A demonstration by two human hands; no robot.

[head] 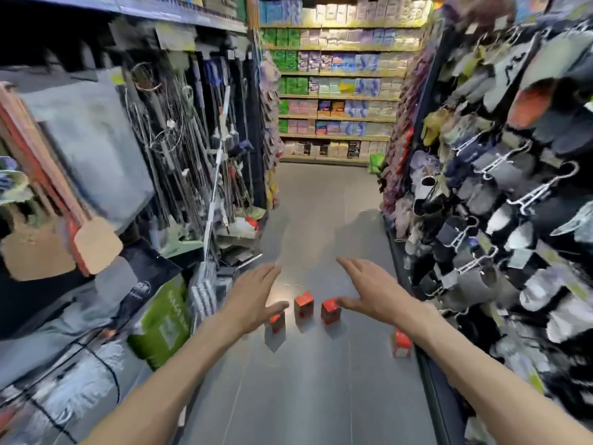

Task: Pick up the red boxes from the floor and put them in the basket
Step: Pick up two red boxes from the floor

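Hands: left hand (pixel 253 297) and right hand (pixel 369 290) both spread wide, empty, outstretched over the floor (pixel 321 396) | four red boxes (pixel 303 304) stand on aisle floor below, untouched | basket not visible | judged: reaching before first pickup

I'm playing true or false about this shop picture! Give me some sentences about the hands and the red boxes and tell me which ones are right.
1. Four red boxes stand on the floor: one, two, three, four. True.
2. The left hand holds a red box. False: its fingers are straight and it holds nothing.
3. The right hand is open. True.
4. A basket sits beside the boxes. False: no basket shows.
5. The boxes are stacked in a tower. False: each stands apart on the floor.
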